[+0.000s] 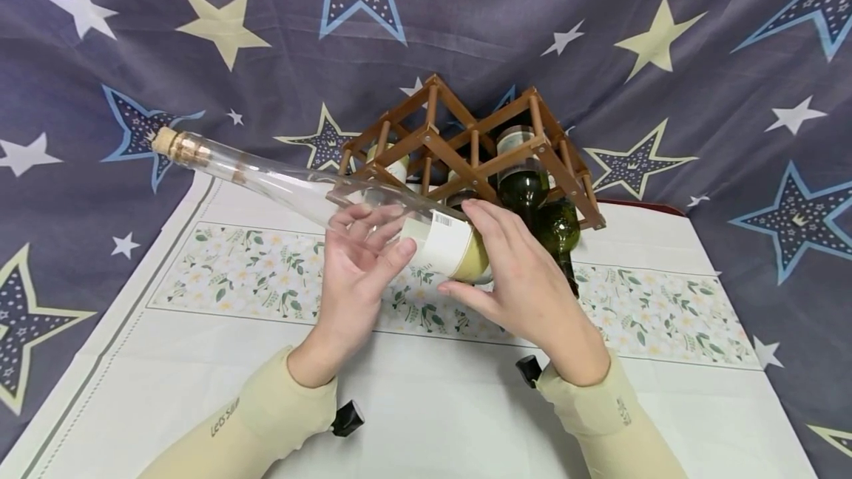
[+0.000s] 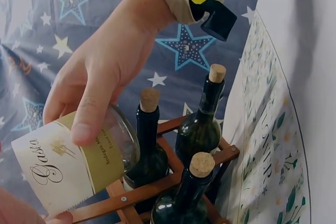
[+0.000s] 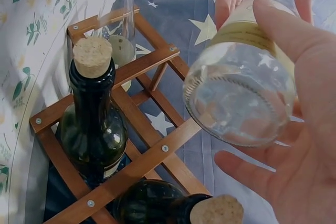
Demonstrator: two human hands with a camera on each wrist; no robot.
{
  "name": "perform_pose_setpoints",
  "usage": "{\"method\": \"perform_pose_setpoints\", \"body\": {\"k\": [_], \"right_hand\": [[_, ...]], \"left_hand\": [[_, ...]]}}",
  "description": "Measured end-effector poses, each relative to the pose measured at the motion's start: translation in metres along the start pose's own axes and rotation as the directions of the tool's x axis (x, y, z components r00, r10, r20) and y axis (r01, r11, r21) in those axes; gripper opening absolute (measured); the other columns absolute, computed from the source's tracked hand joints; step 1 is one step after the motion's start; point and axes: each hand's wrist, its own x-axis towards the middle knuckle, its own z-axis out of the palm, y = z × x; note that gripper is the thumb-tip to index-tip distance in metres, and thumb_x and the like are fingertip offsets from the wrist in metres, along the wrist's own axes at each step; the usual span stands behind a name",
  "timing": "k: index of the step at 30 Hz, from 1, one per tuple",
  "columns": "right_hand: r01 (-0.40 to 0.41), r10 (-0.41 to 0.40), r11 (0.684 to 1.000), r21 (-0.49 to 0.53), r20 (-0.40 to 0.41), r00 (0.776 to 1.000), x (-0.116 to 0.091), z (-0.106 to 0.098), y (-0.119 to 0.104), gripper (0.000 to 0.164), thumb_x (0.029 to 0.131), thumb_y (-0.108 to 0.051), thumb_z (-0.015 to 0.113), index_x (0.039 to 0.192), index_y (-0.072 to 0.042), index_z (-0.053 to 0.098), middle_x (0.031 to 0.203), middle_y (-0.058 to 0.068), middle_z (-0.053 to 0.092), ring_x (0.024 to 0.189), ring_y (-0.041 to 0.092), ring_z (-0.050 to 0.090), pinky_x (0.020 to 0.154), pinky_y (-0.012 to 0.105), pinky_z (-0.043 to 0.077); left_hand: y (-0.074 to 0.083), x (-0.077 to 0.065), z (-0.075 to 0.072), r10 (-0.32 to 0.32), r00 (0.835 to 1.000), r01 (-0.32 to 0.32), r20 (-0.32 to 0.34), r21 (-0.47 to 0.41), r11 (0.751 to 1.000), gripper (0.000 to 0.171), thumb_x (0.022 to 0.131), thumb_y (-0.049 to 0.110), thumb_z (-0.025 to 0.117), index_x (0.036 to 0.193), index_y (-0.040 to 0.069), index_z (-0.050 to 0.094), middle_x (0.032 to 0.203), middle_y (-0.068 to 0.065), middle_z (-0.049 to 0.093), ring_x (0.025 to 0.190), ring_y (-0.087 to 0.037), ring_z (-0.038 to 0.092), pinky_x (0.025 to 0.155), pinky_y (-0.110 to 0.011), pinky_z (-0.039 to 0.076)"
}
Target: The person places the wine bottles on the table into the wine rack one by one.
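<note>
A long-necked clear glass bottle (image 1: 299, 191) with a cork (image 1: 165, 140) and a white-and-gold label (image 2: 50, 169) is held aslant above the table, cork end to the left. My left hand (image 1: 356, 265) holds its body, the thumb by the label and the fingers behind the glass. My right hand (image 1: 532, 279) grips the base end, fingers over the top and thumb on the near side. Just beyond is a brown wooden wine rack (image 3: 165, 148). Dark green corked bottles (image 3: 94, 135) and a clear bottle (image 3: 121, 35) sit in it.
The white tablecloth (image 1: 426, 405) has a floral band (image 1: 246, 272) across it, under the held bottle. A dark curtain (image 1: 479, 21) printed with stars hangs behind the table. Green bottles (image 1: 559, 228) jut from the rack's near right side, close to my right hand.
</note>
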Motion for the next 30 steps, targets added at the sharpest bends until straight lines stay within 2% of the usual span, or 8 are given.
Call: {"method": "perform_pose_setpoints", "body": {"k": [5, 9, 12, 17, 21, 26, 30], "right_hand": [[-0.008, 0.008, 1.000, 0.013, -0.009, 1.000, -0.0001, 0.0021, -0.0010, 0.101, 0.085, -0.043, 0.091, 0.162, -0.007, 0.037, 0.156, 0.017, 0.049, 0.142, 0.029, 0.050, 0.109, 0.047, 0.050], [-0.014, 0.014, 1.000, 0.025, -0.019, 1.000, -0.0001, 0.0034, -0.0017, 0.101, 0.084, -0.040, 0.092, 0.162, -0.007, 0.038, 0.154, 0.017, 0.051, 0.137, 0.031, 0.053, 0.102, 0.050, 0.054], [-0.007, 0.008, 1.000, 0.029, -0.026, 1.000, 0.0004, 0.0038, -0.0016, 0.097, 0.086, -0.037, 0.091, 0.161, -0.006, 0.039, 0.152, 0.018, 0.052, 0.136, 0.031, 0.054, 0.102, 0.050, 0.054], [0.015, -0.014, 1.000, 0.014, -0.040, 0.999, 0.0012, 0.0042, -0.0003, 0.091, 0.089, -0.036, 0.088, 0.159, -0.003, 0.040, 0.151, 0.018, 0.053, 0.135, 0.032, 0.053, 0.109, 0.047, 0.049], [0.040, -0.040, 0.999, -0.007, -0.061, 0.997, 0.0020, 0.0038, 0.0009, 0.089, 0.090, -0.036, 0.087, 0.158, -0.001, 0.041, 0.148, 0.021, 0.054, 0.133, 0.035, 0.054, 0.112, 0.047, 0.045], [0.052, -0.055, 0.998, -0.036, -0.090, 0.994, 0.0020, 0.0017, 0.0020, 0.089, 0.089, -0.034, 0.087, 0.157, 0.000, 0.042, 0.144, 0.023, 0.056, 0.130, 0.038, 0.055, 0.109, 0.050, 0.045], [0.060, -0.066, 0.997, -0.058, -0.109, 0.992, 0.0018, -0.0008, 0.0033, 0.089, 0.087, -0.032, 0.089, 0.156, 0.001, 0.043, 0.142, 0.023, 0.056, 0.128, 0.039, 0.055, 0.107, 0.052, 0.046]], "left_hand": [[-0.0010, -0.0017, 0.0007, -0.002, 1.000, 0.003, 0.019, -0.016, 1.000, 0.060, 0.090, -0.006, 0.074, 0.133, 0.010, 0.036, 0.137, -0.019, 0.058, 0.130, -0.037, 0.062, 0.108, -0.042, 0.052], [-0.0016, -0.0024, 0.0009, -0.005, 0.999, 0.006, 0.033, -0.030, 1.000, 0.062, 0.092, 0.002, 0.080, 0.135, 0.010, 0.036, 0.138, -0.019, 0.057, 0.131, -0.038, 0.061, 0.107, -0.040, 0.053], [-0.0016, -0.0020, 0.0007, -0.010, 0.999, 0.011, 0.042, -0.029, 1.000, 0.063, 0.093, 0.005, 0.081, 0.136, 0.010, 0.035, 0.139, -0.019, 0.056, 0.132, -0.039, 0.061, 0.107, -0.040, 0.053], [-0.0015, -0.0001, -0.0003, -0.030, 0.998, 0.031, 0.055, -0.009, 0.999, 0.058, 0.094, -0.006, 0.069, 0.137, 0.010, 0.034, 0.142, -0.022, 0.054, 0.134, -0.039, 0.060, 0.109, -0.042, 0.052], [-0.0014, 0.0013, -0.0018, -0.047, 0.997, 0.047, 0.065, 0.010, 0.999, 0.055, 0.095, -0.007, 0.067, 0.137, 0.010, 0.034, 0.146, -0.025, 0.054, 0.133, -0.034, 0.061, 0.110, -0.042, 0.051], [-0.0008, 0.0033, -0.0032, -0.071, 0.994, 0.069, 0.079, 0.028, 0.997, 0.052, 0.096, -0.006, 0.067, 0.136, 0.009, 0.037, 0.149, -0.026, 0.053, 0.133, -0.031, 0.062, 0.110, -0.042, 0.051], [-0.0003, 0.0049, -0.0045, -0.105, 0.991, 0.099, 0.082, 0.069, 0.993, 0.054, 0.096, -0.007, 0.066, 0.140, 0.005, 0.037, 0.150, -0.023, 0.053, 0.136, -0.036, 0.059, 0.110, -0.042, 0.051]]}}
